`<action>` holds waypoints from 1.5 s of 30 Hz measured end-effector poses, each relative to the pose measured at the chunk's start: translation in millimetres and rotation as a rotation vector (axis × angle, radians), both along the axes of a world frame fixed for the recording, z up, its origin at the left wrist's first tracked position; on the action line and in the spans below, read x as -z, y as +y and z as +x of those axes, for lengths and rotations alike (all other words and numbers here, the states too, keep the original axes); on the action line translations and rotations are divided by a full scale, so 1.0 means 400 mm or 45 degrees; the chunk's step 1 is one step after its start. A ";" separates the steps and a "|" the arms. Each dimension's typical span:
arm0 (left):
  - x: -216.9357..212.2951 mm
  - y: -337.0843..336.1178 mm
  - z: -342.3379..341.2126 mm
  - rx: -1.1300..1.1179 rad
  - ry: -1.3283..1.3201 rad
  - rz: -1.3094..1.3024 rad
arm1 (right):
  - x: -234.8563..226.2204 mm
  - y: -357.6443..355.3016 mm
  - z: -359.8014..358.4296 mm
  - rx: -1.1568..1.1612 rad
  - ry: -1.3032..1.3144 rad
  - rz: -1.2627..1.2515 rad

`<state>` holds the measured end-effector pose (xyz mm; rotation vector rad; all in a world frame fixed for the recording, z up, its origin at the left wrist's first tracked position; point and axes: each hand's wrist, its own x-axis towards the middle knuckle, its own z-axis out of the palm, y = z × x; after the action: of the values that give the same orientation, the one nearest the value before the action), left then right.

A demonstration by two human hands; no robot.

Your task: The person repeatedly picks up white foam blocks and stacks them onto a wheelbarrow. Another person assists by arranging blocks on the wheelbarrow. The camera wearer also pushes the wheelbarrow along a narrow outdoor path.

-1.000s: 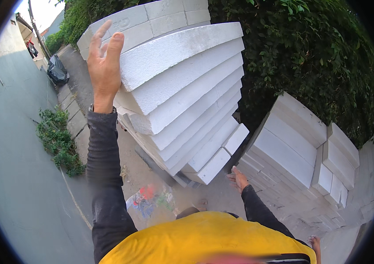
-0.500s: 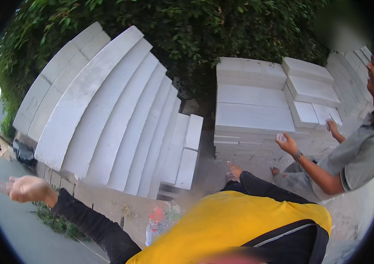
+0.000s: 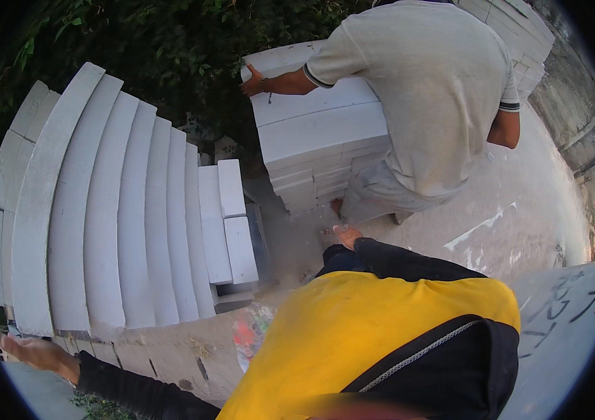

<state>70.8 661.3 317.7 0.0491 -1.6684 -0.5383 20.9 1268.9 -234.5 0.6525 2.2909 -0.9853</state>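
A single fisheye view looked steeply down from the wearer's head, so near the body that the yellow shirt front [image 3: 353, 336] filled the lower middle of the frame. The lens faced forward and down toward a stepped stack of white foam-like blocks [image 3: 122, 210] at the left and a second squared stack of white blocks [image 3: 318, 133] ahead, backed by a green hedge [image 3: 164, 49]. Straight edges bowed toward the dark circular rim. The left hand [image 3: 35, 352] sat at the lower-left edge, the right hand [image 3: 346, 234] near centre. No second view was given.
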 end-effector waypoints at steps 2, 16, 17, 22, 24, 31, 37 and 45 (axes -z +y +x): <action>0.026 0.004 -0.030 0.210 -0.242 0.231 | 0.033 0.019 0.041 -0.029 -0.042 0.070; 0.018 0.102 0.041 -0.117 0.355 0.047 | 0.154 0.123 0.092 0.005 0.041 -0.178; 0.009 0.122 0.050 -0.034 0.511 0.100 | 0.122 0.126 0.095 -0.006 0.067 -0.194; 0.041 0.160 -0.015 -0.208 0.119 0.205 | 0.097 0.185 0.128 0.064 0.217 -0.075; 0.078 0.137 -0.030 -0.129 0.199 0.228 | 0.185 0.234 0.157 0.211 0.324 -0.251; 0.295 0.196 0.060 -0.136 -0.302 0.222 | 0.472 0.417 0.349 0.222 0.089 -0.291; 0.384 0.204 0.171 -0.019 -0.678 0.073 | 0.449 0.465 0.575 0.001 -0.061 -0.239; 0.433 0.291 0.270 0.121 -0.887 0.067 | 0.530 0.493 0.845 0.473 0.171 -0.125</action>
<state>178.6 777.6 144.6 0.2169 -2.3418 -0.6842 359.0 1466.3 -446.6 1.0215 2.2626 -1.3399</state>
